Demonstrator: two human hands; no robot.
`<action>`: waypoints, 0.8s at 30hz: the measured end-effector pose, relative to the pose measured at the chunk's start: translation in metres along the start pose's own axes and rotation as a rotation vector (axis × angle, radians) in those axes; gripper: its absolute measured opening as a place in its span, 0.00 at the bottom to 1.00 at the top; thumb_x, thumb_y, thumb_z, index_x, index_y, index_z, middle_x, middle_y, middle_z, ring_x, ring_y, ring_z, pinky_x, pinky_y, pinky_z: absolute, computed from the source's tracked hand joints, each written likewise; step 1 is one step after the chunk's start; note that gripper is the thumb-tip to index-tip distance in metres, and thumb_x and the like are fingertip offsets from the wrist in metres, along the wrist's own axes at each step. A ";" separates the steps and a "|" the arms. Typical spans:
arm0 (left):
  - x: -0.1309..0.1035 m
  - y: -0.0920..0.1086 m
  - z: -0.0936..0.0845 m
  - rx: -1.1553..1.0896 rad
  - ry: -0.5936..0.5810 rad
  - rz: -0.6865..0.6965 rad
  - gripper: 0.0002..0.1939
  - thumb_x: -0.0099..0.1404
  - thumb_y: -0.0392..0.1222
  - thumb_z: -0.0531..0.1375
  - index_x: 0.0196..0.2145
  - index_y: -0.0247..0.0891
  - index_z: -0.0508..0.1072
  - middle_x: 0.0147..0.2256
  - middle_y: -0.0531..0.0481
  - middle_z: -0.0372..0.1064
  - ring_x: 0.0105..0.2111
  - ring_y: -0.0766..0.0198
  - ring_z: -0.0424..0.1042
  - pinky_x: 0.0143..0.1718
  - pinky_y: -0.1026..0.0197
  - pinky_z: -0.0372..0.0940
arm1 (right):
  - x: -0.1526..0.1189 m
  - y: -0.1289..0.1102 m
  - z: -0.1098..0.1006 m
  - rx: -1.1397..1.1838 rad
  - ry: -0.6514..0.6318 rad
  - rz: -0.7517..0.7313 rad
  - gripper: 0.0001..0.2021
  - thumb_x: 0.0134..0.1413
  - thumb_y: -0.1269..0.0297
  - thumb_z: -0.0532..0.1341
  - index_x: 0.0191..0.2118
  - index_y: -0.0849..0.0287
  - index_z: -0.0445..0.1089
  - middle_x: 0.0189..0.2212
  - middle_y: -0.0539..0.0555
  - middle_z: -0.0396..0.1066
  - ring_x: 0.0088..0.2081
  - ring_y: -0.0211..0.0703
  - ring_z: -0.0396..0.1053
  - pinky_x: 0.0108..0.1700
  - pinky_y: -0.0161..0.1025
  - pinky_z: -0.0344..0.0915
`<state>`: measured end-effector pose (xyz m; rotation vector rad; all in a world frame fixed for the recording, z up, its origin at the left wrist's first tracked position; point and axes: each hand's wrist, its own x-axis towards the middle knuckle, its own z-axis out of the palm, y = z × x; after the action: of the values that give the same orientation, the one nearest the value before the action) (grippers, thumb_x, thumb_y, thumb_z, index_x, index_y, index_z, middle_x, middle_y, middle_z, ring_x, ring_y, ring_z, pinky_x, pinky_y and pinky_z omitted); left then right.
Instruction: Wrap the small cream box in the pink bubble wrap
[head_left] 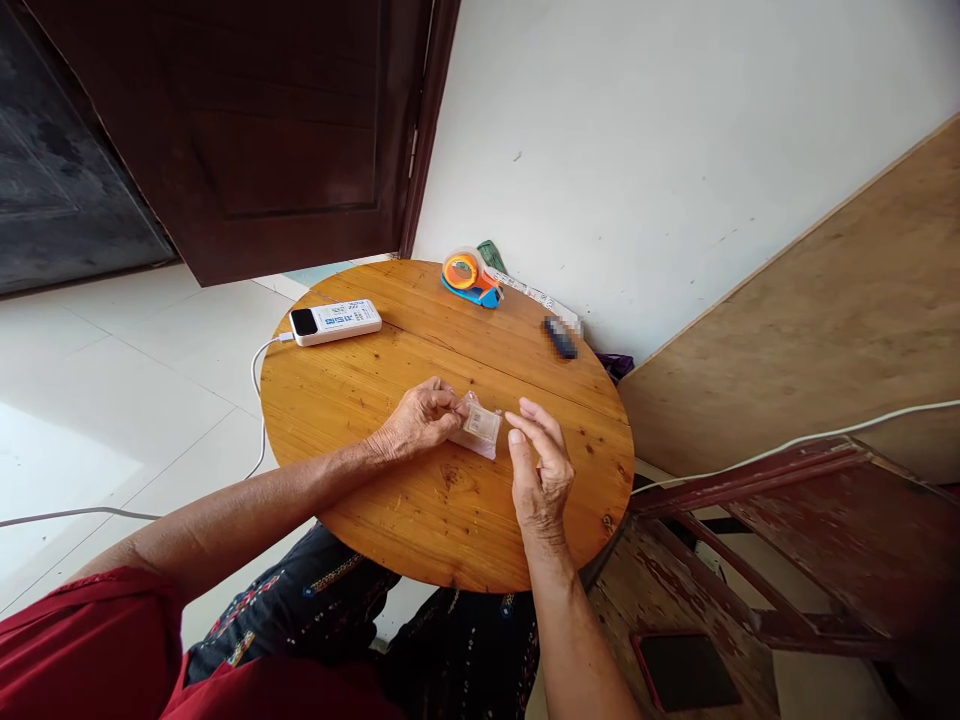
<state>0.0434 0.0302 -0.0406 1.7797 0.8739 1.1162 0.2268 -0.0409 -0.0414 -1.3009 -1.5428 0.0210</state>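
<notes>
Plastic packet, head view: we find it (482, 428) over the near-middle of the round wooden table (360, 395), between the two hands.
Left hand: we record a narrow pinch (429, 420), thumb against fingers, holding the packet by its left edge.
Right hand: we note thumb and fingers parted (541, 455), holding nothing; fingertips stand just beside the packet's right edge, apparently not touching.
Bearing: from the left pinch the packet lies to the right, toward the open right hand; the left hand is nearer, being in contact.
Long axis: we cannot tell it surely, since the left fingers cover one end; the visible part slants slightly down to the right.
Packet appearance: small, flat, clear and glossy, with a pale squarish panel bearing faint darker marks, too small for us to read; its upper corner looks crumpled.
</notes>
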 end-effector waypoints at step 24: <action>0.003 -0.012 0.002 0.007 -0.194 -0.096 0.41 0.54 0.47 0.68 0.63 0.40 0.60 0.37 0.50 0.72 0.40 0.57 0.70 0.49 0.52 0.64 | 0.000 0.009 0.005 -0.009 -0.204 -0.031 0.04 0.59 0.64 0.59 0.37 0.55 0.72 0.52 0.58 0.71 0.54 0.51 0.68 0.57 0.54 0.64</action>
<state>0.0452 0.0366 -0.0506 1.7978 0.8376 0.8641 0.2291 -0.0348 -0.0489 -1.3135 -1.7372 0.1308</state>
